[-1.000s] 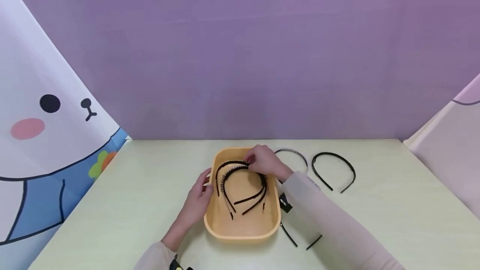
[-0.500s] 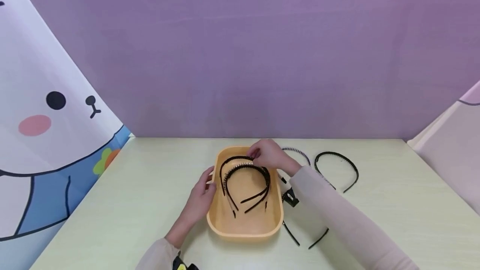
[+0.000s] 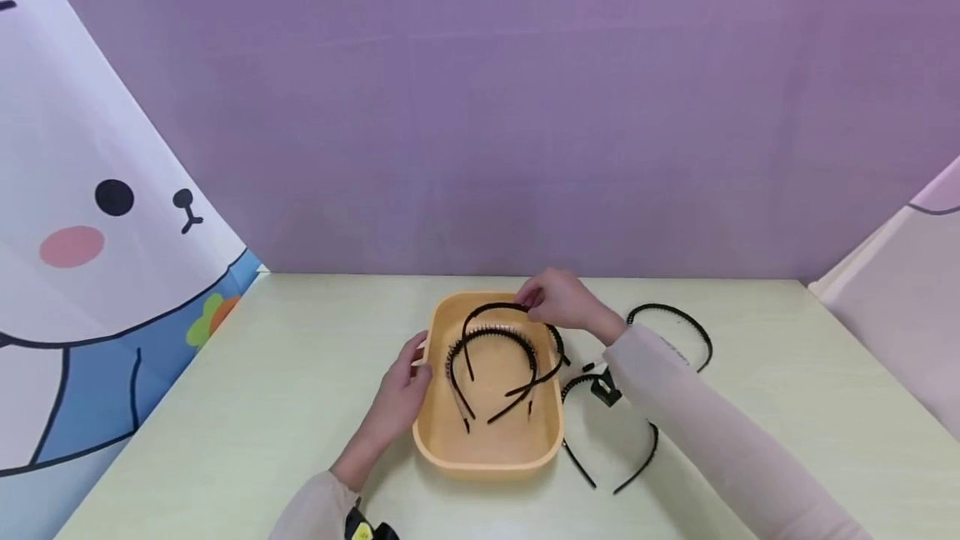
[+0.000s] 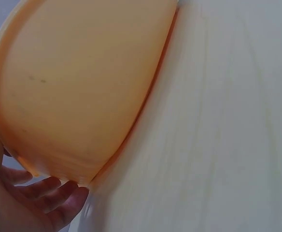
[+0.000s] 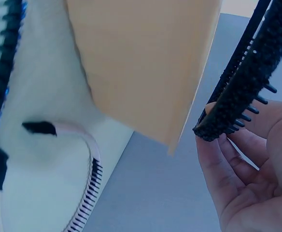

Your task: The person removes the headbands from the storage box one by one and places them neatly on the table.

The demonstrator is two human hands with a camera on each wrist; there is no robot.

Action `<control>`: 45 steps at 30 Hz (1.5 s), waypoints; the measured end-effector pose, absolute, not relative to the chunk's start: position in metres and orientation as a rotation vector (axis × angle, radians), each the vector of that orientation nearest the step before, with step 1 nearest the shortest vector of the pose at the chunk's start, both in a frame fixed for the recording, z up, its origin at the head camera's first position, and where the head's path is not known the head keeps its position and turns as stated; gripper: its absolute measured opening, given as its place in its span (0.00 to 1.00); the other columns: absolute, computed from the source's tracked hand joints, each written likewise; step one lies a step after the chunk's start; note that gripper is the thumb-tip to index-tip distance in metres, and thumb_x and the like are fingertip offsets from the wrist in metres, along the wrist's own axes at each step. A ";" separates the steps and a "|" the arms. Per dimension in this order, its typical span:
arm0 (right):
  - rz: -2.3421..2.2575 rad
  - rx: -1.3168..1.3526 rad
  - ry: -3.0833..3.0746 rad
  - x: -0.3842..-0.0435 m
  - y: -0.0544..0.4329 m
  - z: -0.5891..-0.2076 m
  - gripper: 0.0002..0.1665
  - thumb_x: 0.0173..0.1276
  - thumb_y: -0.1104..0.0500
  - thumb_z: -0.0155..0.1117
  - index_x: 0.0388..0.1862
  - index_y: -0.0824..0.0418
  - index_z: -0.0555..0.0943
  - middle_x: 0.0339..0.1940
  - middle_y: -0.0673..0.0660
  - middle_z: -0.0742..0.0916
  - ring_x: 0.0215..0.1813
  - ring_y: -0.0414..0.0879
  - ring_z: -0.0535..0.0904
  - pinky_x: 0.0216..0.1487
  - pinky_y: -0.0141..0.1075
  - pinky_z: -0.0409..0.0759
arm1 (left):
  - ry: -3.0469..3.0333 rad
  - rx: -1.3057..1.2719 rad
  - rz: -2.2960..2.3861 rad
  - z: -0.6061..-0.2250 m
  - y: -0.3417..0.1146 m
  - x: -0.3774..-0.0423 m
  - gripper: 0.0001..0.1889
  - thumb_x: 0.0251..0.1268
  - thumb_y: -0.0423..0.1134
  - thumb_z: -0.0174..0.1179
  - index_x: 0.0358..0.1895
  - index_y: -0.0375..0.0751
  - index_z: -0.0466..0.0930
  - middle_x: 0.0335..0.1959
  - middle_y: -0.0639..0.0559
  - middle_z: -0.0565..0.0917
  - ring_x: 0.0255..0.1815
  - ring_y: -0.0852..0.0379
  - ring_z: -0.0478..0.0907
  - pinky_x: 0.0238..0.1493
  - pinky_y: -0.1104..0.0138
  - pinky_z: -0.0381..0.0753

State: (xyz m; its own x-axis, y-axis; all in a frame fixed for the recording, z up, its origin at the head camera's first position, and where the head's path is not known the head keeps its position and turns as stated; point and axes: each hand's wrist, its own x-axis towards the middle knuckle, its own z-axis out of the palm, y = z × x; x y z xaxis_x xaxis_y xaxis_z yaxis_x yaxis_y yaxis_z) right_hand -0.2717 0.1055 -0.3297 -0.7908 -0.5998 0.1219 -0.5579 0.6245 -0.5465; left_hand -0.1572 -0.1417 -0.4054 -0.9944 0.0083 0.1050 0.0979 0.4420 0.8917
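In the head view my right hand (image 3: 558,298) pinches a black toothed headband (image 3: 491,307) by the top of its arc, at the far right part of an orange plastic tray (image 3: 487,468). The headband stands tilted over the tray, its ends pointing down inside. Up close in the right wrist view, thumb and fingertips pinch its bumpy black band (image 5: 247,87). More dark headbands (image 3: 491,332) lie overlapping in the tray. My left hand (image 3: 397,394) grips the tray's left side, thumb at the rim and fingers against the outer wall (image 4: 78,154).
Right of the tray, a black headband (image 3: 652,444) lies on the pale table (image 3: 247,407). Another black headband (image 3: 675,312) lies farther back, partly behind my right sleeve. A headband with pale ends and black tips (image 5: 39,128) shows in the right wrist view. A purple backdrop (image 3: 480,123) stands behind.
My right hand has moved right and slightly farther back, drawing the pinched headband away from the tray's left wall. The left hand keeps its place on the tray.
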 end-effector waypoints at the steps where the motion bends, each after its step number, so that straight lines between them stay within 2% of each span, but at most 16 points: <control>1: -0.890 -0.979 2.769 -0.272 0.107 -0.329 0.13 0.56 0.69 0.63 0.41 0.65 0.86 0.38 0.58 0.88 0.38 0.47 0.84 0.37 0.35 0.82 | -2.594 -0.097 -1.613 -0.405 -0.142 -0.158 0.26 0.72 0.33 0.41 0.72 0.36 0.56 0.62 0.30 0.71 0.55 0.39 0.75 0.51 0.53 0.79; 12: -0.863 -0.976 2.800 -0.272 0.127 -0.327 0.13 0.56 0.69 0.63 0.40 0.65 0.86 0.36 0.58 0.88 0.37 0.47 0.83 0.36 0.36 0.82 | -2.590 -0.087 -1.613 -0.403 -0.142 -0.158 0.25 0.72 0.32 0.41 0.71 0.36 0.57 0.62 0.30 0.71 0.54 0.40 0.76 0.51 0.52 0.79; 27: -0.845 -0.953 2.821 -0.268 0.155 -0.323 0.14 0.57 0.69 0.61 0.43 0.67 0.85 0.39 0.60 0.87 0.39 0.50 0.83 0.40 0.41 0.82 | -2.579 -0.088 -1.627 -0.405 -0.142 -0.157 0.25 0.71 0.32 0.41 0.71 0.35 0.58 0.60 0.30 0.72 0.54 0.39 0.76 0.49 0.55 0.79; 45: -0.841 -1.009 2.846 -0.260 0.180 -0.318 0.13 0.55 0.71 0.62 0.40 0.67 0.86 0.39 0.61 0.88 0.36 0.48 0.84 0.37 0.38 0.82 | -2.590 -0.076 -1.616 -0.406 -0.144 -0.157 0.25 0.72 0.33 0.42 0.71 0.36 0.57 0.61 0.30 0.72 0.54 0.40 0.76 0.51 0.53 0.79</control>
